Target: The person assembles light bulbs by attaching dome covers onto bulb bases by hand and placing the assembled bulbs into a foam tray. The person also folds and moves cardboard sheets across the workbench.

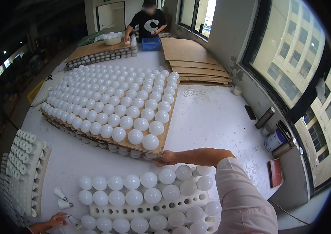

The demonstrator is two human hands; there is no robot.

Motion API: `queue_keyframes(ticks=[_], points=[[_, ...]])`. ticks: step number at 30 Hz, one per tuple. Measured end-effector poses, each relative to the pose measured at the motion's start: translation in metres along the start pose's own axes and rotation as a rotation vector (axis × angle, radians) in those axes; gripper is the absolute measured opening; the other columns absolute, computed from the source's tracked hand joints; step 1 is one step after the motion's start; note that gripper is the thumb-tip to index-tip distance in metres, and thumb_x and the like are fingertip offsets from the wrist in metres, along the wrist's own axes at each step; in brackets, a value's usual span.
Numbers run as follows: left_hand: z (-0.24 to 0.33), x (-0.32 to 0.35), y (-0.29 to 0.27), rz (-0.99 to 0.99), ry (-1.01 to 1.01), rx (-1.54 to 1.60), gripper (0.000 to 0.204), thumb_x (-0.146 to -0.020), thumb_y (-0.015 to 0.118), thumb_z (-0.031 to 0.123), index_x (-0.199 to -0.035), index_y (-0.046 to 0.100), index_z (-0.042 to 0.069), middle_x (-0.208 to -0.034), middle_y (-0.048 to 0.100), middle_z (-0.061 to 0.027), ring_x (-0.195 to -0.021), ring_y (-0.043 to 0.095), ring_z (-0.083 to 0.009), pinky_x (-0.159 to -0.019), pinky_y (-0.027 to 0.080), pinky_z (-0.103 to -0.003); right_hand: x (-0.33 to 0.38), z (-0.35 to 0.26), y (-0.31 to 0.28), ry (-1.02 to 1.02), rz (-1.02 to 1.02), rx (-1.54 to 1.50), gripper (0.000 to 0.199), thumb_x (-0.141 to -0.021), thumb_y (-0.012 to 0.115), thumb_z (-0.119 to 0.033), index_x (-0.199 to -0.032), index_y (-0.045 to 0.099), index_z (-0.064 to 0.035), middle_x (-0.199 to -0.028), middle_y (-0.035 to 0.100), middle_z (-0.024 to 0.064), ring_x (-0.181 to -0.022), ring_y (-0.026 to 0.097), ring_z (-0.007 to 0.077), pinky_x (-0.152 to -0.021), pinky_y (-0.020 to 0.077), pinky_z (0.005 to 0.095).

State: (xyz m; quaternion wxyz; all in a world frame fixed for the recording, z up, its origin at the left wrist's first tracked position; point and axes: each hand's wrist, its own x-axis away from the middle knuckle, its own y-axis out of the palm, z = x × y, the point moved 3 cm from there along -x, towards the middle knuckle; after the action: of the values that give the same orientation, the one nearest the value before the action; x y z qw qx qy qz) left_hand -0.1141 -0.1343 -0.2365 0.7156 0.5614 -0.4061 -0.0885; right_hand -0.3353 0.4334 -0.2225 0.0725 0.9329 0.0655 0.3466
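My right hand (168, 158) reaches to the near right corner of a stack of white globe bulbs (135, 137). Its fingers curl in at the edge of the cardboard sheet (161, 150), beside the lower layer of bulbs; what they hold is hidden. At the lower left, my left hand (58, 219) is open, fingers apart, next to a white bulb base (74, 221). Two more bulb bases, one a white cone (60, 193) and one lying on its side (65, 204), rest beyond it. Between my arms stands a white foam tray (149, 211) with rows of globes and one row of bare holes.
Foam trays of white bulb bases (26, 167) stand at the left. Flat cardboard sheets (192, 58) are piled far right. A phone (250, 112), a steel flask (265, 117) and a red box (275, 172) line the window side. A co-worker (149, 23) works beside a blue crate (151, 44).
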Motion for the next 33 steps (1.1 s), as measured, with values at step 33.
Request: queue_keyframes(ticks=[33], points=[[0.19, 0.062, 0.125, -1.461, -1.405, 3.042, 0.049, -0.09, 0.044, 0.016, -0.138, 0.034, 0.012, -0.125, 0.049, -0.0137, -0.111, 0.049, -0.0272, -0.102, 0.032, -0.045, 0.143, 0.046, -0.263, -0.329, 0.303, 0.123, 0.018, -0.085, 0.059, -0.013, -0.071, 0.059, -0.0008, -0.059, 0.055, 0.0079, -0.051, 0.051, 0.0153, -0.048, 0.0412, 0.0278]])
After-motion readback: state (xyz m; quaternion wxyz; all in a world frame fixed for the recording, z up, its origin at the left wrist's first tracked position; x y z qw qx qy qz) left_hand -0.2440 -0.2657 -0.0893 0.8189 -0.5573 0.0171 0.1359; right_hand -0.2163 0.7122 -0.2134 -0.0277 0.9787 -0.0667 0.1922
